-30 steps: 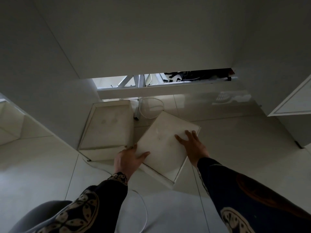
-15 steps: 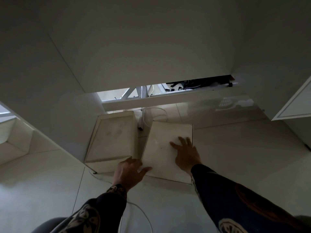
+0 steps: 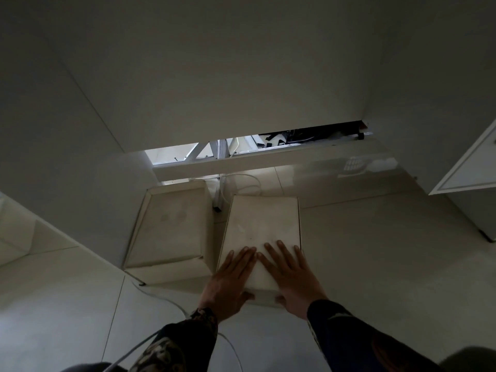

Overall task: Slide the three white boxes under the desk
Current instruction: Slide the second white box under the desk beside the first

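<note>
Two white boxes lie side by side on the pale tiled floor under the white desk (image 3: 214, 63). The left box (image 3: 171, 226) sits against the desk's left side panel. The right box (image 3: 261, 224) lies straight, parallel to the left one. My left hand (image 3: 228, 280) and my right hand (image 3: 292, 277) rest flat on its near end, fingers spread on top and thumbs over the near edge. A third box is not in view.
A white cable (image 3: 241, 178) loops on the floor behind the boxes, and another white cable (image 3: 166, 299) runs along the floor near my left arm. A white crossbar (image 3: 241, 161) spans the back. A white cabinet (image 3: 467, 167) stands at the right.
The right box has turned from a slant to straight and slid farther in beside the left box. Both my hands have moved to its near end.
</note>
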